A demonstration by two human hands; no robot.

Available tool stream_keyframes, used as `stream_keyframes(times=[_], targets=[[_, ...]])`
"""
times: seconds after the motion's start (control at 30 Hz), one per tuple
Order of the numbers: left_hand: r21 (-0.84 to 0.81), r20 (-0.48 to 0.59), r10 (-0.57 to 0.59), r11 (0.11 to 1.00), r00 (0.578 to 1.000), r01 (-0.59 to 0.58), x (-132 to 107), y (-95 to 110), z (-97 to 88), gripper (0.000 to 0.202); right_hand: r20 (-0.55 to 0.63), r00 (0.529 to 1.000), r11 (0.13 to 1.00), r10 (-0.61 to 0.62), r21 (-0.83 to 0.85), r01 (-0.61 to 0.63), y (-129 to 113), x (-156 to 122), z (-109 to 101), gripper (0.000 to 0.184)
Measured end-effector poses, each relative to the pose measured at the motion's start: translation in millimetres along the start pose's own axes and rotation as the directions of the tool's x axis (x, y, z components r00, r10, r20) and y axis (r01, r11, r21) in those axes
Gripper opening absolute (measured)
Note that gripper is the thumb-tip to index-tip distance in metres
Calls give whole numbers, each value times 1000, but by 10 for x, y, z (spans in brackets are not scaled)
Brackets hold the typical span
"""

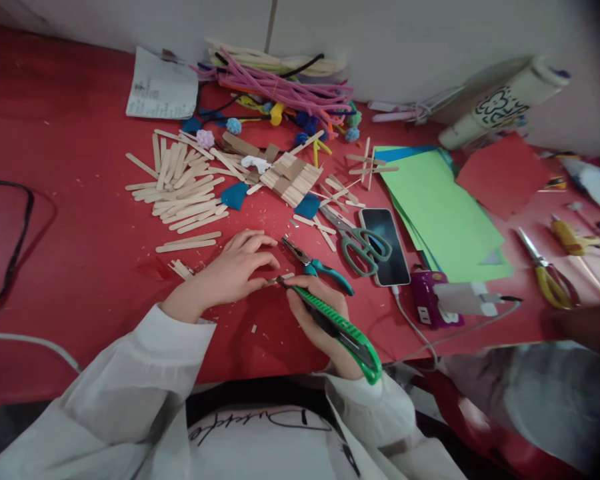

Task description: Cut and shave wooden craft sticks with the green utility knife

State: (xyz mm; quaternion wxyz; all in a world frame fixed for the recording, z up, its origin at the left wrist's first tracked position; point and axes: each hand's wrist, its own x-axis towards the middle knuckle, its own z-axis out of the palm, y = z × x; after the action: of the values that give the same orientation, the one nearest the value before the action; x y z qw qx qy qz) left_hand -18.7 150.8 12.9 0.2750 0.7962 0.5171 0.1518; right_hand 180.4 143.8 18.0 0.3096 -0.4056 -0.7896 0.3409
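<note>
My right hand (323, 313) is closed around a green utility knife (340, 327), its tip pointing up and left. The knife's tip meets a short piece of wooden craft stick (274, 281) just above the red table. My left hand (237, 267) steadies that stick at its left end with the thumb, the other fingers bent over the table; part of the grip is hidden. Close beyond the hands lie teal-handled pliers (313, 262). Loose craft sticks (180, 180) are heaped past my left hand, and cut stick bits (181, 269) sit beside its wrist.
Grey-green scissors (365, 250) overlap a phone (387, 243) on a cable. Green paper sheets (445, 207), a purple box (425, 313) and a tumbler (505, 103) are to the right. A stick panel (293, 179) and pipe cleaners (285, 90) lie behind. Another person's arm (590, 330) shows at right.
</note>
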Motion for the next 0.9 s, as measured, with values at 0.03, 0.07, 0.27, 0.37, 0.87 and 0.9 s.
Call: stream_keyframes(times=[0.03,0.07,0.27,0.37,0.87,0.9], targets=[[5,-1,-2,1000,1000,2,-2,3,1,20,20,1000,1000,-6,-3,6,-4,10,-10,15],[11,-4,-5,1000,1000,5,-5,6,2,20,36,999,1000,-17,-11,17,-9,25,-20,15],[24,-45,11,1000,999,-10,-6,14,9,19,113,990,992,-83,-87,93,-51,138,-41,13],[28,-34,12,1000,999,-11,2,11,13,20,115,988,988,-100,-105,112,-45,125,-6,13],[148,3,-43,988,999,42,-61,152,-56,8,-116,982,988,149,51,-144,-116,-14,84,9],[155,3,-44,987,999,43,-60,156,-55,9,-119,982,989,145,53,-139,-106,-17,88,9]])
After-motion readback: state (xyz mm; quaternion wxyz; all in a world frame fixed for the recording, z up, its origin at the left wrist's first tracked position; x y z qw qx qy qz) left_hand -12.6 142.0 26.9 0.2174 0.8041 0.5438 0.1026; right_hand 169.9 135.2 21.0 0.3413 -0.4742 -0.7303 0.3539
